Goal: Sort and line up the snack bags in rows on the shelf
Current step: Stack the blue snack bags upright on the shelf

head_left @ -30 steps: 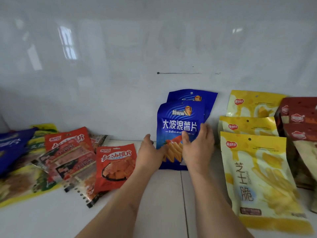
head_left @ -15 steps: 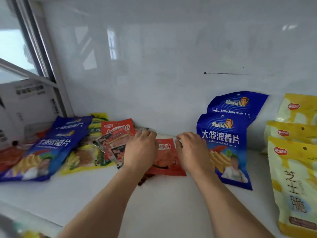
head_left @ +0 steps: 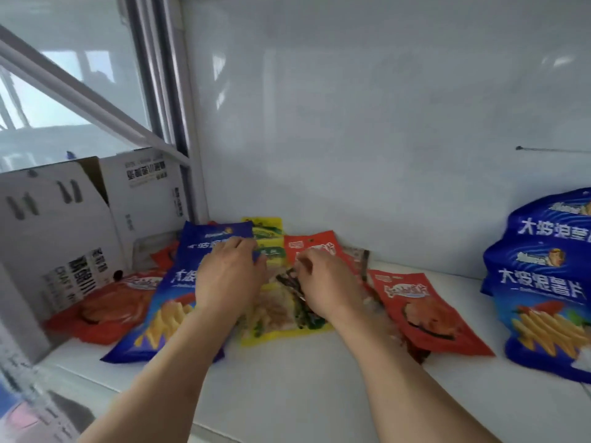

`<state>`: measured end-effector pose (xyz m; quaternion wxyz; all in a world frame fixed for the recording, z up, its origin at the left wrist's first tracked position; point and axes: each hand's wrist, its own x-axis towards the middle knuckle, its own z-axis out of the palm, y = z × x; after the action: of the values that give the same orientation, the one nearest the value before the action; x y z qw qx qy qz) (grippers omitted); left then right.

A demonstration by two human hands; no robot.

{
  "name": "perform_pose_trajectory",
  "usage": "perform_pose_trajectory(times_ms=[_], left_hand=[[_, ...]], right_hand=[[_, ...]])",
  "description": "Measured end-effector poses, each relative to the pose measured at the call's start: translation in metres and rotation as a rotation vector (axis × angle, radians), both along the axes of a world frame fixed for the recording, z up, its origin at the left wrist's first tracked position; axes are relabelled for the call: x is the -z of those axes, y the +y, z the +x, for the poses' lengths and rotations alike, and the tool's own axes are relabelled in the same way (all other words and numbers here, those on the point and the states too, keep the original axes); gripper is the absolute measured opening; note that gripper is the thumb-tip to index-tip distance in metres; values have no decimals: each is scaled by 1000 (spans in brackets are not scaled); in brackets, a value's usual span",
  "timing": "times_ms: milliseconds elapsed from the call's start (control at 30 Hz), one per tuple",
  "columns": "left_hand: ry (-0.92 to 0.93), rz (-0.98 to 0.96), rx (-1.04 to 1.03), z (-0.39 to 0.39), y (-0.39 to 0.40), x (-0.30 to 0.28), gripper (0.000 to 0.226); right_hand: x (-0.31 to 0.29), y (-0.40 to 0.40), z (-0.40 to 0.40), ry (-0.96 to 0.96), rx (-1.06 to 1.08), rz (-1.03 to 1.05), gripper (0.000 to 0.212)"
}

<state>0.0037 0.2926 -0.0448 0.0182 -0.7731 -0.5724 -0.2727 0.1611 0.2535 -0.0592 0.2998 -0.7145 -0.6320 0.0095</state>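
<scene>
Head view: left hand (head_left: 228,276) lies spread, palm down, on a flat blue chip bag (head_left: 169,302); right hand (head_left: 326,287) pinches a dark packet (head_left: 292,282) in the pile. Upright blue bags (head_left: 543,295) stand far right; white shelf (head_left: 303,378) is bare near its front edge.

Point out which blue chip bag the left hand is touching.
The blue chip bag lying flat in the pile, under the left hand; the other blue bags stand upright at right.

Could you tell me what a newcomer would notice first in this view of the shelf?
Two bare hands meet mid-shelf over a jumbled heap of snack bags: the left hand on a flat blue bag, the right hand picking at small packets over a yellow bag. At far right, blue bags stand in a row.
</scene>
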Motion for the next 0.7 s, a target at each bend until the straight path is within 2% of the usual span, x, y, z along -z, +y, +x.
perform_pose_trajectory(times_ms=[100,200,300,367,467,700], left_hand=[[40,-166,-81,-46,24,8,60],[80,-387,-141,-77,38,21,97],[16,-476,-158,-95,46,31,114],[-58,-477,-152,-103,52,36,114],[-162,-443,-138,-110,56,38,107],[-491,-443,5,-117,68,39,93]], right_hand=[[1,28,-46,137,1,-105,40],[0,50,-79,248,69,-209,51],[-6,66,-96,332,143,-276,53],[-12,73,-103,434,177,-291,56],[-17,78,-111,708,220,-313,64],[-16,82,-111,1077,234,-316,56]])
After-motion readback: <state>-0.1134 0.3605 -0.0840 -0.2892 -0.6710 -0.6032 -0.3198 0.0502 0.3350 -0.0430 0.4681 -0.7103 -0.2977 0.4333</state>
